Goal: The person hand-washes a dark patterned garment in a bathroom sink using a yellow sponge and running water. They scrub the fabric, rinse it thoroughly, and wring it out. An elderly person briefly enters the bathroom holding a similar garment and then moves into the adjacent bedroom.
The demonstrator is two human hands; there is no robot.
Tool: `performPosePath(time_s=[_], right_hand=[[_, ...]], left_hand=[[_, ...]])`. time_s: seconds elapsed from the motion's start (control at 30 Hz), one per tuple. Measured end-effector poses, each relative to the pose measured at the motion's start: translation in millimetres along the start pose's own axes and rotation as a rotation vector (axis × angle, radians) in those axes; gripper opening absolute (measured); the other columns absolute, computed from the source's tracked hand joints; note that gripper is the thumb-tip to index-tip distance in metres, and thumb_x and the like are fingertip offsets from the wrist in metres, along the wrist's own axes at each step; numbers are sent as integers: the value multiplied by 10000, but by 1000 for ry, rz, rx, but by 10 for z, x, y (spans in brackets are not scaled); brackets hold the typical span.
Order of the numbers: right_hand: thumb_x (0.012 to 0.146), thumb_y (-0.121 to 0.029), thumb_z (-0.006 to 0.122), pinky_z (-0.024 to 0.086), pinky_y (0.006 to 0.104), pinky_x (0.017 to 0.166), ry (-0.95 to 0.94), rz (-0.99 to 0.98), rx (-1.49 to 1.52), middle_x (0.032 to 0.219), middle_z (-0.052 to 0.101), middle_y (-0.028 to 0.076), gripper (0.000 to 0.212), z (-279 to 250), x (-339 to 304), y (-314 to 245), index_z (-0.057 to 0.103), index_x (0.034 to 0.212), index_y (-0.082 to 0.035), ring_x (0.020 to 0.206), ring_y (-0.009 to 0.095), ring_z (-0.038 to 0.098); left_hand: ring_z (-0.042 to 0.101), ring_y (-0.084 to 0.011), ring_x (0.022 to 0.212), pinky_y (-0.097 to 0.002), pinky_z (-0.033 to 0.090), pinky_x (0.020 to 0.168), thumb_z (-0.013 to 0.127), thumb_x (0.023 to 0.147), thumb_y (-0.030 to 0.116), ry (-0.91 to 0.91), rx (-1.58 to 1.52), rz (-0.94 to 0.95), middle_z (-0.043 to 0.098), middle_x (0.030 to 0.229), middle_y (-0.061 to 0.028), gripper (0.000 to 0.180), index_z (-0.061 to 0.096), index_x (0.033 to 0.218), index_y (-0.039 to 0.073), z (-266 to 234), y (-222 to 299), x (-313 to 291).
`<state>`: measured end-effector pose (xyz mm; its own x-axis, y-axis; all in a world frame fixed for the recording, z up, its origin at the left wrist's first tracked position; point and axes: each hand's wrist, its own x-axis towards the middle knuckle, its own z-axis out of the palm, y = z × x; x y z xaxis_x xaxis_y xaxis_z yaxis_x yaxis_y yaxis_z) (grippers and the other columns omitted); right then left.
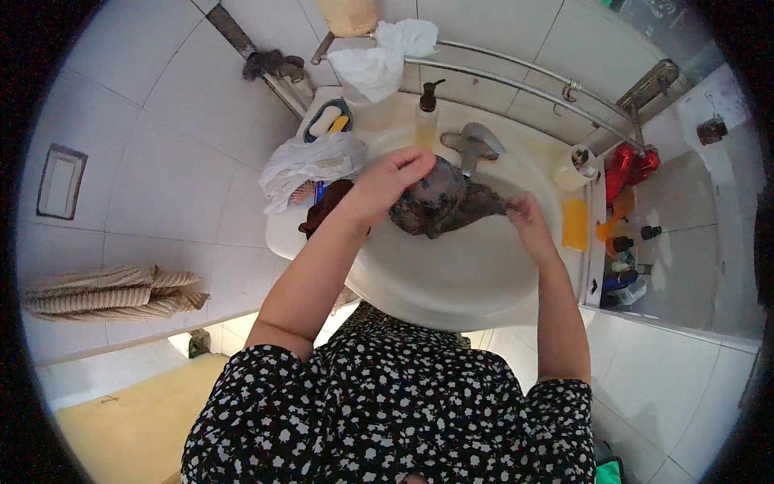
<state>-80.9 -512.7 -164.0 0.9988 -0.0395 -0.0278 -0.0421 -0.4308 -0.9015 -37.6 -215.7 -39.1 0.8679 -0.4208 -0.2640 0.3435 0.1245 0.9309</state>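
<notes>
Over the white washbasin (451, 278) I hold a dark, lacy bra (431, 198), stretched sideways below the faucet (476, 143). Its rounded cup bulges beside my left hand (391, 185), which is closed on the cup's left edge with the thumb on top. A narrower, gathered part runs to the right, where my right hand (526, 214) pinches its end. Left of my left wrist, a dark brown cloth (326, 208) lies on the basin's rim, partly hidden by my forearm. The cloth's kind cannot be made out.
White cloth (310, 165) and a soap dish (329, 121) sit on the left rim. A pump bottle (426, 117) stands behind the basin. At right are a white cup (576, 168) and an orange-yellow block (575, 226). A metal towel rail (516, 77) crosses the wall.
</notes>
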Motion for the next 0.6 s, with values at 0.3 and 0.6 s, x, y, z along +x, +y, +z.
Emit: performPosePath(time_s=[0.3,0.6], right_hand=[[855,-90,480,430,233,522,46,342,1077,834,552,49,230,-103,-84,-1350,461,1080,-50,601,122,481],[834,-121,583,471,265,687,-98,183,897,926,543,48,320,154,-64,-1913,458,1121,-56,747,120,512]], left_hand=[[418,-343,1137,-409,365,937,644,755,332,245,1315,362,405,1251,-165,534,484,1226,136,-358,-561,20],[549,-275,1010,-353,425,893,501,846,188,117,412,239,546,1113,-154,473,374,1277,40,550,-519,87]])
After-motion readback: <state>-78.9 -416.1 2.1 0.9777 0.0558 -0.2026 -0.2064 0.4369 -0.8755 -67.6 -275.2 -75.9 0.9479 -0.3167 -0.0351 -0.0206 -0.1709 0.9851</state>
